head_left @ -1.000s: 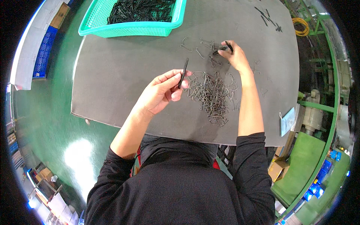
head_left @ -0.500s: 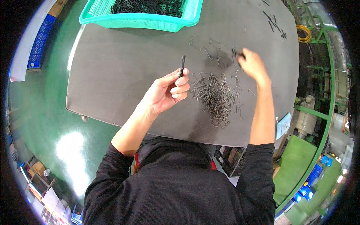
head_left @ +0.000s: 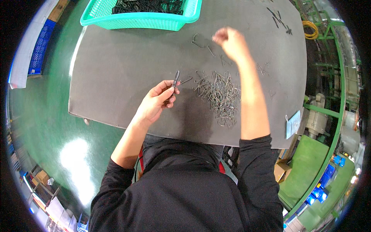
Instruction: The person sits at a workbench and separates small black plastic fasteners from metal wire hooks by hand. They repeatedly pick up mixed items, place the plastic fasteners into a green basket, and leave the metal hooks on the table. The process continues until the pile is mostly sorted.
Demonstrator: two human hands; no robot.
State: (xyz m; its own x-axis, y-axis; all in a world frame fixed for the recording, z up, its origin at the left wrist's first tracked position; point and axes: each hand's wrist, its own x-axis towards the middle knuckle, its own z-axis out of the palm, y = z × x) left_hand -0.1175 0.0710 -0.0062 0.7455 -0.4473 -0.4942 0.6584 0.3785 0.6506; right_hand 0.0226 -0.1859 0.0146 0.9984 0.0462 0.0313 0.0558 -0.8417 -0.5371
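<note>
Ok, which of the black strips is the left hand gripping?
The strip sticking up from the left hand; the others clearly visible lie in the green basket or loose at the far right of the table.

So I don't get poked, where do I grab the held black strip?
I'd pinch the strip at its far end, coming from the far left: that thin end pokes clear of the left hand, and a wire shows on the right.

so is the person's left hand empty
No, the left hand holds a slim black piece, to the left of the pile of bent wire pieces on the grey table.
</note>
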